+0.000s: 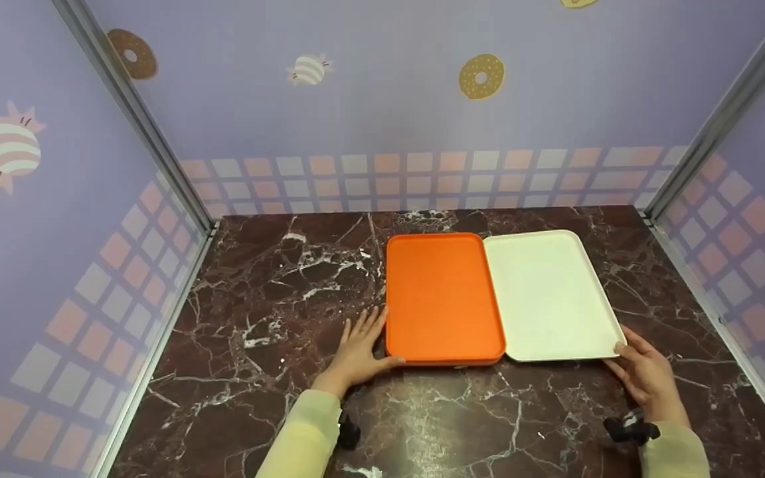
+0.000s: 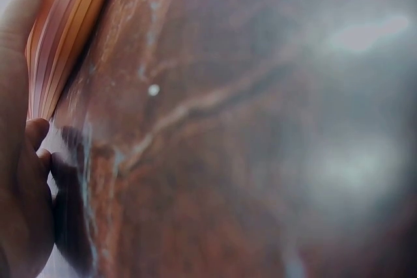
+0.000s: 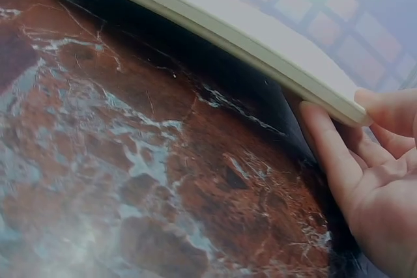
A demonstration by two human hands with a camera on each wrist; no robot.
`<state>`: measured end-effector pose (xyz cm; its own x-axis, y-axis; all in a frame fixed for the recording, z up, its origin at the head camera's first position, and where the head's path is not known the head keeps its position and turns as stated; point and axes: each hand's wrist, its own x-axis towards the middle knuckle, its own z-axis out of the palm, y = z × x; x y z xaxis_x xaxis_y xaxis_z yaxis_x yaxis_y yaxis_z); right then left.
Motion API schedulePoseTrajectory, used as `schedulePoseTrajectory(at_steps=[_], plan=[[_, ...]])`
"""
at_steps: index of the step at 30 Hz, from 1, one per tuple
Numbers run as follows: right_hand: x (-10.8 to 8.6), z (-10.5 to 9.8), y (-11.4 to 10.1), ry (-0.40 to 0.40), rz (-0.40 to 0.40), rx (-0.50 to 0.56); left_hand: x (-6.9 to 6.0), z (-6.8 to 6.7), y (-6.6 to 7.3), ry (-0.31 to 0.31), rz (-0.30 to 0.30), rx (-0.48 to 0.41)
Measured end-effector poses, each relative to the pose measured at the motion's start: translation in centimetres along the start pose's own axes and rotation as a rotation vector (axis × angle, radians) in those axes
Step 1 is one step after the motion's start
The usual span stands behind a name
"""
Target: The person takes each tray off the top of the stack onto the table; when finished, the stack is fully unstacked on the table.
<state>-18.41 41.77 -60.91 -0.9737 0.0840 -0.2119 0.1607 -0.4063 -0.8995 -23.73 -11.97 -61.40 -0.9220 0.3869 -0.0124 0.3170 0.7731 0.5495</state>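
Note:
An orange tray [image 1: 442, 299] lies on the dark marbled table, and the left wrist view shows layered edges [image 2: 71, 24] there, like several stacked trays. My left hand [image 1: 359, 348] rests at its lower left corner, fingers spread along the left side and thumb at the front edge. To the right is a white tray [image 1: 552, 299], its left edge against the orange one. My right hand [image 1: 645, 372] pinches its lower right corner, thumb on top and fingers beneath. In the right wrist view that corner of the white tray [image 3: 260, 50] is raised off the table.
The dark marbled table [image 1: 276, 299] runs back to a purple wall [image 1: 389, 113] printed with sweets and checks. Side walls stand left and right, with grey metal posts [image 1: 150, 126] at the corners.

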Motion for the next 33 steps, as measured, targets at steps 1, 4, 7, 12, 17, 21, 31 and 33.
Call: schedulePoseTrajectory(at_steps=[1,4,7,12,17,21,31,33], plan=[[0.0,0.0,0.0,0.0,0.003,-0.014,0.0,0.0,0.0,0.001,0.001,0.001],[0.0,-0.2,0.0,0.001,0.02,-0.059,-0.1,0.0,-0.1,-0.004,0.0,0.003],[0.0,-0.2,-0.1,0.014,0.049,-0.105,-0.1,0.1,-0.1,-0.008,-0.002,0.003],[0.2,0.1,-0.4,0.073,0.097,-0.254,-0.1,0.1,-0.1,-0.008,-0.003,0.001],[0.5,0.5,-0.5,0.132,0.078,-0.503,0.0,0.0,-0.1,-0.011,-0.005,0.002],[0.6,0.7,-0.6,0.169,0.017,-0.724,-0.1,-0.1,-0.1,-0.016,-0.011,0.001],[0.4,1.1,-0.5,0.227,0.008,-1.021,0.0,-0.1,-0.1,-0.012,-0.002,0.008],[0.4,1.2,-0.5,0.229,-0.003,-1.028,0.0,-0.1,-0.1,-0.005,-0.001,0.011]])
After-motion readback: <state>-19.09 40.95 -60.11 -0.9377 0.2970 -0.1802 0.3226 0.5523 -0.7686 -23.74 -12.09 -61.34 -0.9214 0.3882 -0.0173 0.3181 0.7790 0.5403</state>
